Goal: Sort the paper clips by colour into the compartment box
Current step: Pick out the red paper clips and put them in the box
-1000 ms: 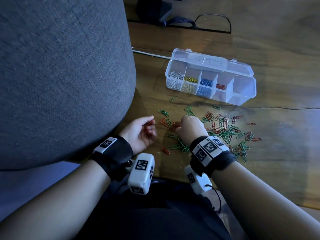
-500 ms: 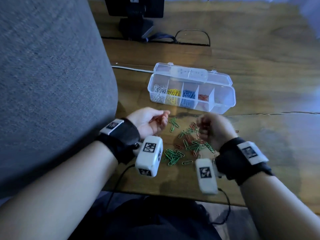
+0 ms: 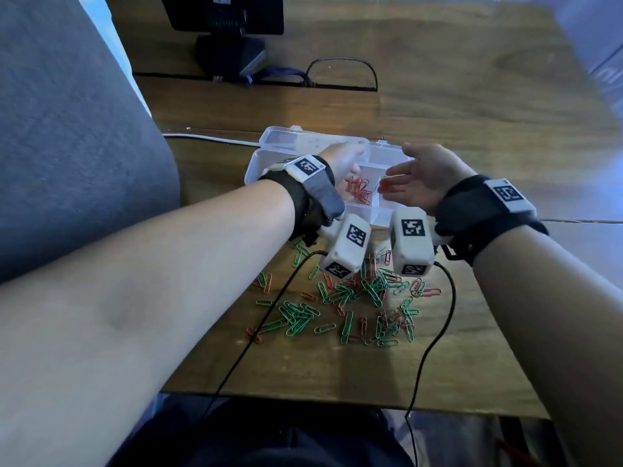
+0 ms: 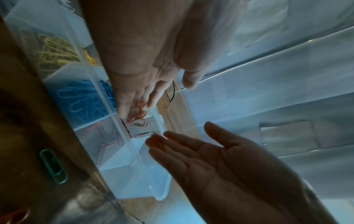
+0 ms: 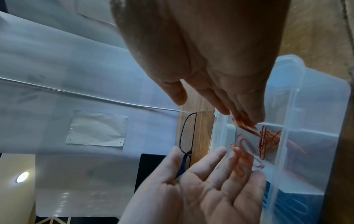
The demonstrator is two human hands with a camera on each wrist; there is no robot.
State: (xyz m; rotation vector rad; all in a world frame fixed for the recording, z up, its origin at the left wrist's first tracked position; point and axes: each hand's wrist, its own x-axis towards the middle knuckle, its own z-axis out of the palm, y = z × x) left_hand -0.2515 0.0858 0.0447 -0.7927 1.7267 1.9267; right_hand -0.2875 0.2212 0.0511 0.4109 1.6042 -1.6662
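The clear compartment box (image 3: 266, 156) stands open at mid-table. My left hand (image 3: 342, 161) and right hand (image 3: 416, 175) hover over it, palms facing each other, fingers straight. Red clips (image 3: 360, 193) tumble between them into one compartment. In the right wrist view, red clips (image 5: 244, 121) slide off my right fingertips and one red clip (image 5: 240, 159) lies on the left fingers (image 5: 220, 169). The left wrist view shows yellow clips (image 4: 55, 50) and blue clips (image 4: 84, 103) in neighbouring compartments. A loose pile of green and red clips (image 3: 354, 298) lies on the wood nearer me.
A grey upholstered chair back (image 3: 67, 129) fills the left. A monitor stand (image 3: 229, 52) and a pair of glasses (image 3: 340, 72) sit behind the box. A white cable (image 3: 209, 138) runs past it. Black wrist-camera cables (image 3: 435, 332) trail over the table's front edge.
Both hands have left the loose pile and moved up over the box. They held red clips half a second ago; now their fingers are spread and the clips are dropping in.
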